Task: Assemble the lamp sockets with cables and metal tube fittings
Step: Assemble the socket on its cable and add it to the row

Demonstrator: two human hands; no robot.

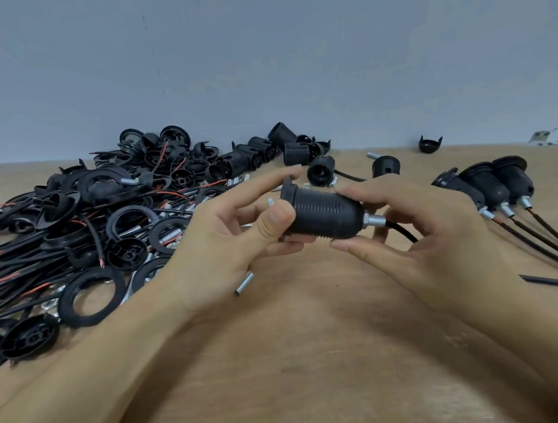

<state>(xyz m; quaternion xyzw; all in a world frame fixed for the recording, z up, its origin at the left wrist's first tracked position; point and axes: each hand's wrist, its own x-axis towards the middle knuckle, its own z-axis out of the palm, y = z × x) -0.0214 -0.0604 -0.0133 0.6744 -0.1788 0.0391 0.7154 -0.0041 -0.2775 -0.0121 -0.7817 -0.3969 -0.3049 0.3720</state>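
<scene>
Wooden tabletop (307, 363) is running to a grey wall (287, 45). At far left a pile (83, 232) of black rings, sockets and cables is lying. Left hand (226, 248) is pinching the ribbed socket (322, 212) with thumb and curled fingers, just above the table. Right hand (425, 240) is gripping the socket's other end, where a metal tube (375, 221) and cable (402, 231) are sticking out. Three finished sockets (495, 185) are lying at right.
</scene>
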